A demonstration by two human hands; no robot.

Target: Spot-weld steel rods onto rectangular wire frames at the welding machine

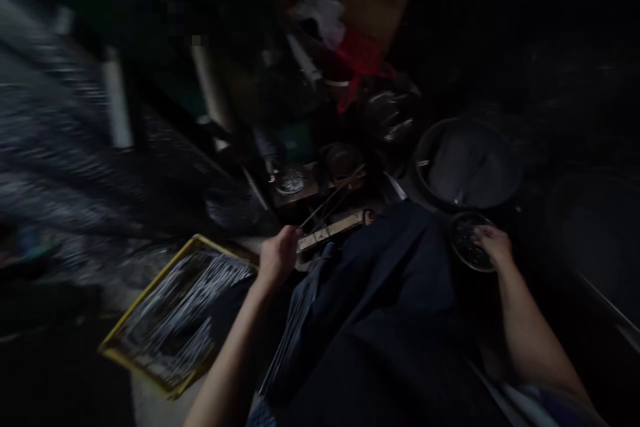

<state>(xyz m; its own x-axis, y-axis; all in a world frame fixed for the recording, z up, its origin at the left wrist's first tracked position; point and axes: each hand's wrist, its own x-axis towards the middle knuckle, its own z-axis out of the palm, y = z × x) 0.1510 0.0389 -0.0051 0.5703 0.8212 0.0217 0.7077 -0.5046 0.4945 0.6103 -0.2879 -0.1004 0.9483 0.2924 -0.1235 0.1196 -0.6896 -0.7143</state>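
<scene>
My left hand [279,255] is closed around the near end of a thin rod [330,199], which points up and away over a light wooden bar [333,230]. At the right, my right hand [493,243] reaches into a small round bowl [467,240] of dark, shiny small pieces; its fingers are bent together, and what they hold is too small and dim to make out. Several thin rods [293,340] lie across the dark cloth over my lap [385,280].
A yellow crate [145,287] full of thin metal rods stands at the left. Ahead are a small dish [291,180] of shiny pieces and a round pot [340,160]. A large round basin [470,163] sits behind the bowl. Red plastic [363,53] lies farther back.
</scene>
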